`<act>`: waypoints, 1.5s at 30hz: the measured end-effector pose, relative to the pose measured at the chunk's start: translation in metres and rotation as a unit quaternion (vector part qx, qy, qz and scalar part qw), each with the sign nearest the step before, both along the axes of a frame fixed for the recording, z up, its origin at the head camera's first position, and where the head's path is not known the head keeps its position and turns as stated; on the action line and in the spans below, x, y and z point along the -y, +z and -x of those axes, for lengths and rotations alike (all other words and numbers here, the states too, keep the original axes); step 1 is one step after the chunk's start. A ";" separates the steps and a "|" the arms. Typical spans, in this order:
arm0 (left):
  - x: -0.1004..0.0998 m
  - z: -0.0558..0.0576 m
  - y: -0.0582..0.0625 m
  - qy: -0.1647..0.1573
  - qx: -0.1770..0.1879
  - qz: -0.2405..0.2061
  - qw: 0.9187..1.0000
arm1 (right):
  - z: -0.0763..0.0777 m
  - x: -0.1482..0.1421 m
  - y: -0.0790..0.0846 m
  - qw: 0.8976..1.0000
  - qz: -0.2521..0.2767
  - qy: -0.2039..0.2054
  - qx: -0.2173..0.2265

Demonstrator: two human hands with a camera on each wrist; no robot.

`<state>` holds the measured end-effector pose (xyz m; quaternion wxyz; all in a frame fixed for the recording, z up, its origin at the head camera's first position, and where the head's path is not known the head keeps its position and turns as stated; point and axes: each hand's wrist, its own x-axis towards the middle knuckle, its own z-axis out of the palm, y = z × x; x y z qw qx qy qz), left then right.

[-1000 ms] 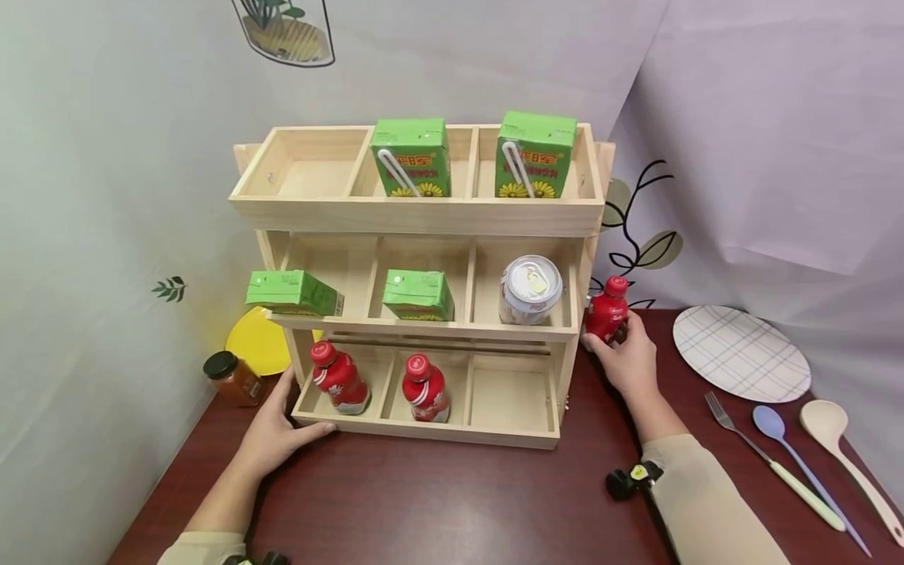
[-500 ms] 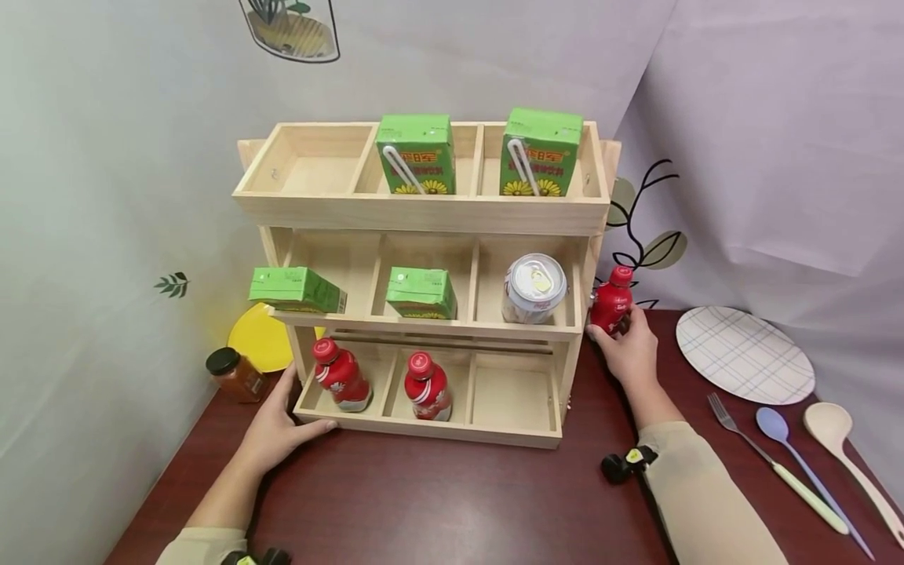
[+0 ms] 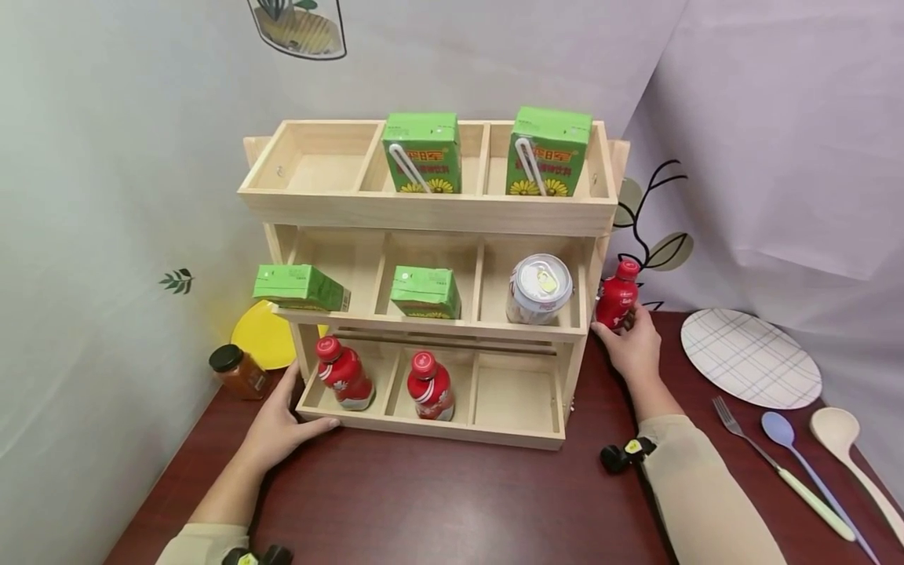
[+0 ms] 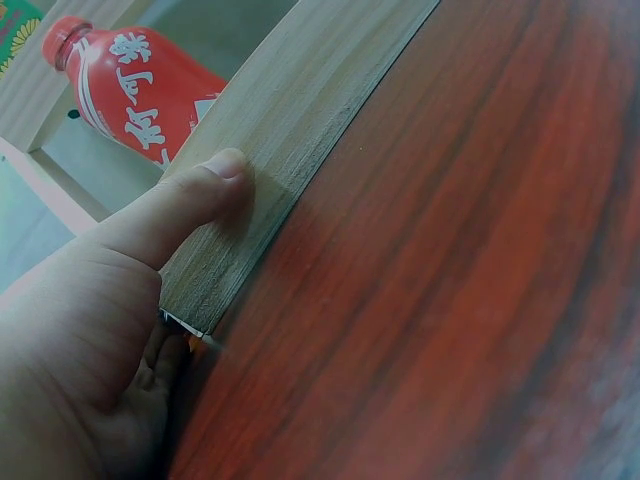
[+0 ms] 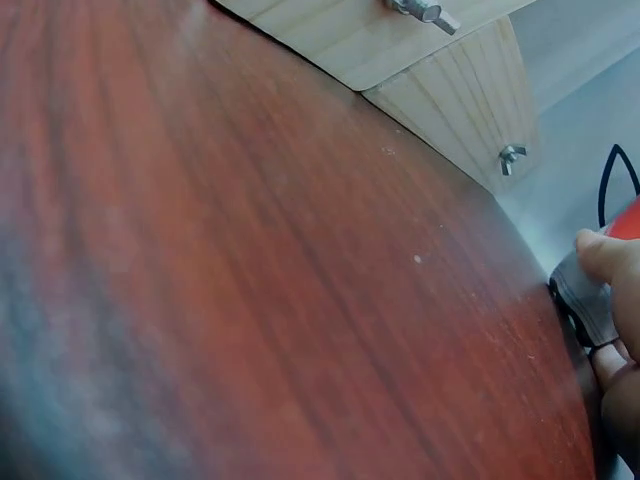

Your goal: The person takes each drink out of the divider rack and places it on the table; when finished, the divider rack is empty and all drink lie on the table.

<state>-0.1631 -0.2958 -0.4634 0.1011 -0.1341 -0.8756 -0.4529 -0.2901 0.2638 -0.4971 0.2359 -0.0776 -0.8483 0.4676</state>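
A wooden three-tier rack (image 3: 438, 216) stands on the table. At its lower left corner my left hand (image 3: 278, 430) grips the bottom tray; in the left wrist view the thumb (image 4: 225, 165) presses its front board, while the fingers go round the side, partly hidden. To the right of the rack, my right hand (image 3: 636, 353) holds a red-capped drink bottle (image 3: 617, 298) by its lower part. Only part of that bottle (image 5: 585, 290) shows in the right wrist view. Two similar red bottles, a left one (image 3: 344, 377) and a middle one (image 3: 431, 388), stand in the bottom tray.
Green drink cartons (image 3: 424, 153) sit on the upper two tiers, with a can (image 3: 540, 289) at middle right. A lidded jar (image 3: 240, 373) and yellow plate (image 3: 264, 336) are at left. At right lie a checked plate (image 3: 752, 357), fork (image 3: 749, 446), blue spoon (image 3: 780, 431) and ladle (image 3: 836, 431).
My right hand has moved slightly farther back along the rack's right side with the bottle. The left hand keeps its place on the rack, and the head view has shifted a little.
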 end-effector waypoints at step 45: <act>0.002 -0.002 0.001 -0.001 -0.009 0.006 1.000 | -0.039 0.024 -0.004 0.992 0.107 -0.047 -0.037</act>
